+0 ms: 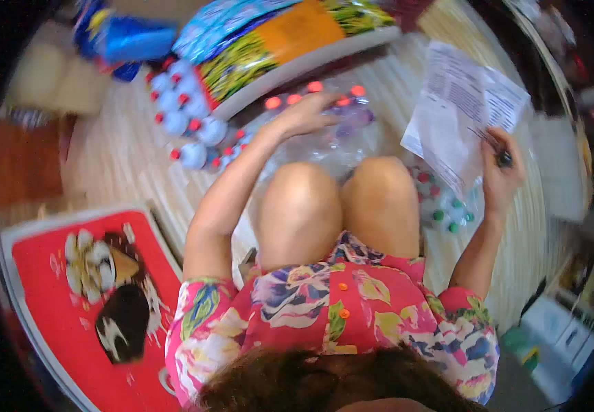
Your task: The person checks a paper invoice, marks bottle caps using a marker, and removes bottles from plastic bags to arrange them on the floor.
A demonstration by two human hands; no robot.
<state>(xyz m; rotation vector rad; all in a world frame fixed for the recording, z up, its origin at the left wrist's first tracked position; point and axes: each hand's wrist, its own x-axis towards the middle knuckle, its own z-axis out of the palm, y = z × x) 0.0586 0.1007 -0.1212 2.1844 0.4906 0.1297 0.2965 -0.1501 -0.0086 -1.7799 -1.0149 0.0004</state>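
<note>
My left hand [309, 115] reaches over a group of clear plastic bottles [355, 118] with orange-red caps, wrapped in clear film, in front of my knees. Its fingers are spread and slightly blurred, around the caps; whether they touch one I cannot tell. My right hand [504, 175] is closed on a dark, thin-tipped item [503, 158], too blurred to name, at the edge of a creased printed paper sheet [458, 103]. Below that sheet stand bottles with green and dark red caps [451, 213], partly hidden.
Small bottles with red caps [190, 123] stand on the floor at the left. A large colourful pack [297, 38] lies beyond them, beside a blue package [135, 38]. A red-topped freezer [70, 288] with ice cream pictures is at lower left. Shelves [572, 323] stand at lower right.
</note>
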